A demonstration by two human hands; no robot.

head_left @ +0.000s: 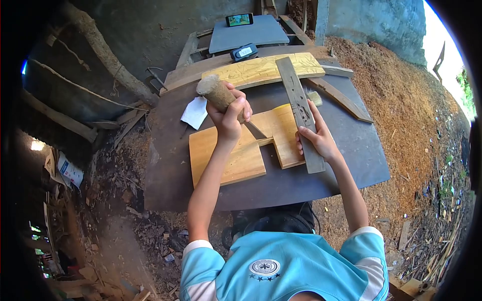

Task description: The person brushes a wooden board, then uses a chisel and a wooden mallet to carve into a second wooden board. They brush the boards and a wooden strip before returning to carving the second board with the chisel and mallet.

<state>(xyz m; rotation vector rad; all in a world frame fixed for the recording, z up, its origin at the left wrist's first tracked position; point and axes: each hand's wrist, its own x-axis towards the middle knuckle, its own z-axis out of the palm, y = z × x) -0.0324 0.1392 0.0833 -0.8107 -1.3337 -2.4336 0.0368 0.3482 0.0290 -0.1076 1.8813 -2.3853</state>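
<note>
My left hand [231, 118] is wrapped round the thick wooden handle of a chisel [215, 92]. Its blade points down to the right, at the inner corner of a notch in a light wooden board [228, 158]. The notch opens toward my body. In my right hand [317, 137] is a long, flat, dark wooden bar [301, 114] with gouges in its face, held above the right part of the board. My right fingers are closed round the bar's edge.
Behind the board, a yellow carved plank [263, 70] crosses the dark table [351, 155]. White paper [194, 113] lies left, a brush [315, 98] right. Farther back are a dark device [244, 52] and a phone [239, 19]. Sawdust [401, 115] covers the ground right.
</note>
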